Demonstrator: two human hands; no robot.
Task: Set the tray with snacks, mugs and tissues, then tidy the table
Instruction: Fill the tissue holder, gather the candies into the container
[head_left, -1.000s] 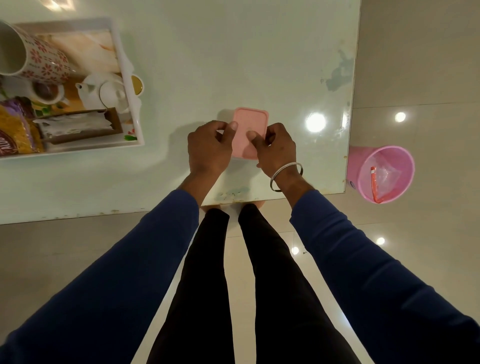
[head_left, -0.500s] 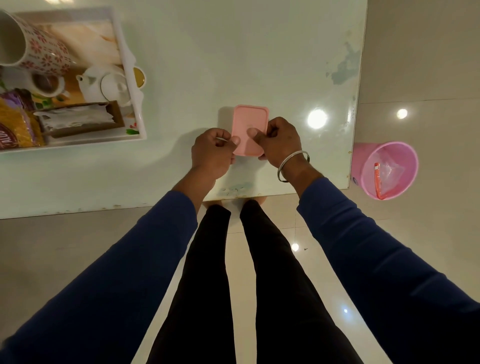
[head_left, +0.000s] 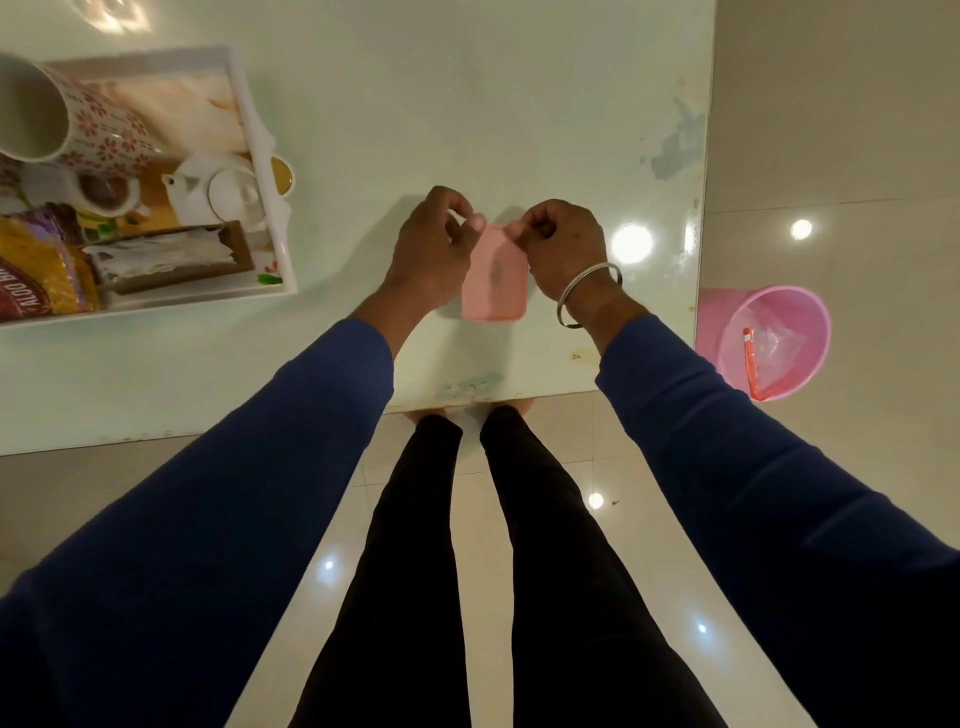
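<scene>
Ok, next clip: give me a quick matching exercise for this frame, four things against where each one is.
Things:
1. pink container
2. floral mug
3. pink bin
4. bangle

Places:
A. on the floor beside the table's right edge
B. on the right wrist
C. on the table, between the two hands
D. at the far left of the white tray

Pairs: 1-C, 2-D, 3-A, 4-B
</scene>
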